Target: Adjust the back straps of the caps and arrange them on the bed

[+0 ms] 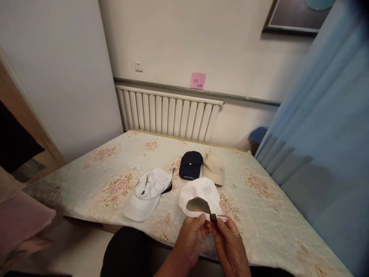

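Note:
A white baseball cap [201, 188] is held with its back opening toward me, over the near side of the bed. My left hand [190, 238] pinches the rear strap on the left of a dark buckle [213, 218]. On the buckle's other side, my right hand [230, 242] grips the strap end between thumb and fingers. To the left lies a pale blue-white cap [148, 194] with a small dark logo, its brim toward me. Beyond the held cap, a navy cap [190, 165] rests against a beige cap [213, 169].
A floral sheet covers the bed [100, 169]. Behind it are a white radiator [170, 113], a pipe and a pink note [198, 80] on the wall. A blue curtain [323, 146] hangs at the right; a pale upright panel [66, 77] stands at left.

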### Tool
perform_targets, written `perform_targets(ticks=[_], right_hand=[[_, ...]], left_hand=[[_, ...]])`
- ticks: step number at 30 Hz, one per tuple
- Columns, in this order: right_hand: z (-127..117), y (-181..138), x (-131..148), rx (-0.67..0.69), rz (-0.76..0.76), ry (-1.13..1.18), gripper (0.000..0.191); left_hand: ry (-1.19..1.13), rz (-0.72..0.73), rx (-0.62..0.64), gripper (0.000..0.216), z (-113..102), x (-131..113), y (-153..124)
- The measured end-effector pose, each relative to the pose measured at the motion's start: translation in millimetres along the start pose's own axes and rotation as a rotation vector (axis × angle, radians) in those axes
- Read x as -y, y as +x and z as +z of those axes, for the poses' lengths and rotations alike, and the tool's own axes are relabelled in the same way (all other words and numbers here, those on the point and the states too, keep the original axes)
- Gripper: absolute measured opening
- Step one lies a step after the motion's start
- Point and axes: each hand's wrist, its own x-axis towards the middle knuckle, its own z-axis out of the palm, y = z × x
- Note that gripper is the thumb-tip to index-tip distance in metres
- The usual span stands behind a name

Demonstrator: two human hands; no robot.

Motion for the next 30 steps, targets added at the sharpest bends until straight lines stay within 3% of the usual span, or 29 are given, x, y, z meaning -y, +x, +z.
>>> perform_targets(ticks=[22, 30], right_hand=[[4.5, -4.3, 3.1, 0.013, -0.006, -0.050, 0.019], [4.4, -3.6, 6.2, -0.048, -0.035, -0.039, 0.016]], left_hand=[[0.008, -0.003, -0.014, 0.012, -6.6, 0.9, 0.5], [0.000, -0.029, 0.063, 0.011, -11.9, -1.7, -1.5]])
